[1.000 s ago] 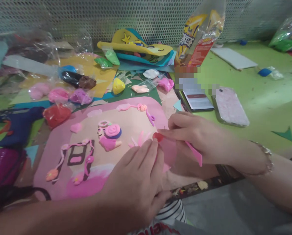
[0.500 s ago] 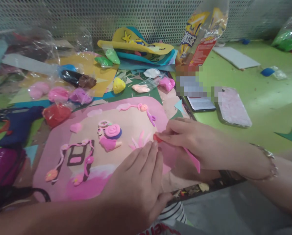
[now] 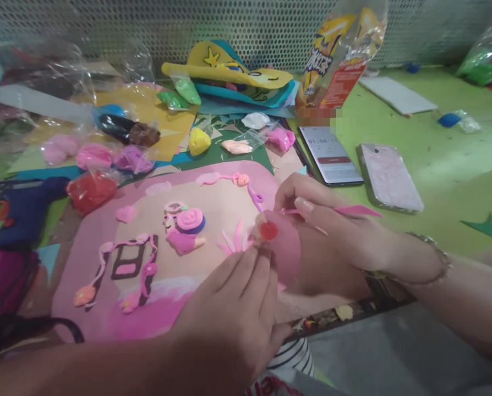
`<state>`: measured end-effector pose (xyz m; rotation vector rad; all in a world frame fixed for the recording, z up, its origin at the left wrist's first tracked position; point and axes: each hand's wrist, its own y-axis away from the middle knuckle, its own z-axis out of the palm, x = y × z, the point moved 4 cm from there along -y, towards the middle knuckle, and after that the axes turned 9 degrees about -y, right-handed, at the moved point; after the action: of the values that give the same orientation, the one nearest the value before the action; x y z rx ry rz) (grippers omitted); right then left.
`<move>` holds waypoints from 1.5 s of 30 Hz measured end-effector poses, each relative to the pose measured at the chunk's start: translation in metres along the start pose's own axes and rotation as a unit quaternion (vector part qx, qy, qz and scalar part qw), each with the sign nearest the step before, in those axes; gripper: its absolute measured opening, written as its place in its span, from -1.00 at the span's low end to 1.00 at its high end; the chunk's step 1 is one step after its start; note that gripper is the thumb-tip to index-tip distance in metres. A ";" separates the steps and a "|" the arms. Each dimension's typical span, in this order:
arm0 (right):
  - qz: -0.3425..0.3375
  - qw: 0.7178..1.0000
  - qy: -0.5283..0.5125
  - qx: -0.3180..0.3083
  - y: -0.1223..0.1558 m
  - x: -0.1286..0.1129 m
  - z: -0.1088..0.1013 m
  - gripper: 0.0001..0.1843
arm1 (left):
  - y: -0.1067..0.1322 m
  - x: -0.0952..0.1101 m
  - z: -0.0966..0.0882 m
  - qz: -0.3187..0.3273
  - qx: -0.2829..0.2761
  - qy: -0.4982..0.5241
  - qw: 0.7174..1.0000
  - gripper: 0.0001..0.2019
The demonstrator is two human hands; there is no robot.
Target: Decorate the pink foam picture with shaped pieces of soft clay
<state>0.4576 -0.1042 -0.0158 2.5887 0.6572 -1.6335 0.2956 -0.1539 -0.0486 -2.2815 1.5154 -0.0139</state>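
Observation:
A pink card picture (image 3: pixel 78 231) decorated with modelling clay lies in front of me. Along its lower right part, my left hand (image 3: pixel 233 302) rests flat with fingers stretched out side by side, fingertips beside a flat red clay disc (image 3: pixel 268 231). Pink clay strands (image 3: pixel 233 237) fan out just left of the disc. My right hand (image 3: pixel 332 220) is closed round a slim pink plastic clay tool (image 3: pixel 359 210), whose broad end sticks out to the right. Its thin end points left, above the disc. A clay snail (image 3: pixel 190 220) and a brown clay window frame (image 3: pixel 128 261) decorate the card.
Bagged clay lumps, among them a red one (image 3: pixel 91 190) and a yellow one (image 3: pixel 199 141), lie behind the card. A blue glue gun (image 3: pixel 27 206) is at left. Two phones, one dark-edged (image 3: pixel 331 154) and one pink-cased (image 3: pixel 391 177), and a drink bottle (image 3: pixel 332 60) stand right.
My right hand has lifted off the red clay and turned, swinging the tool's broad end upward. The red disc now shows fully. My left hand has stayed nearly still.

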 end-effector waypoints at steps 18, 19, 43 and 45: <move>-0.025 0.995 0.096 -0.010 -0.006 0.002 0.010 -0.75 | -0.002 0.002 -0.001 0.010 0.018 -0.007 1.000 -0.54; -0.027 0.995 0.098 -0.005 -0.006 0.002 0.009 -0.75 | -0.001 0.002 -0.001 0.010 0.021 -0.007 1.000 -0.55; -0.058 0.937 0.285 -0.195 0.014 -0.004 0.009 -0.79 | 0.001 0.002 0.000 0.001 0.030 -0.012 0.999 -0.56; -0.056 0.932 0.295 -0.203 0.014 -0.003 0.012 -0.79 | 0.002 0.002 0.000 0.002 0.027 -0.013 1.000 -0.55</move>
<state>0.4517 -0.1207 -0.0216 2.7254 1.0430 -0.5970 0.2951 -0.1560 -0.0499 -2.2293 1.4881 -0.0232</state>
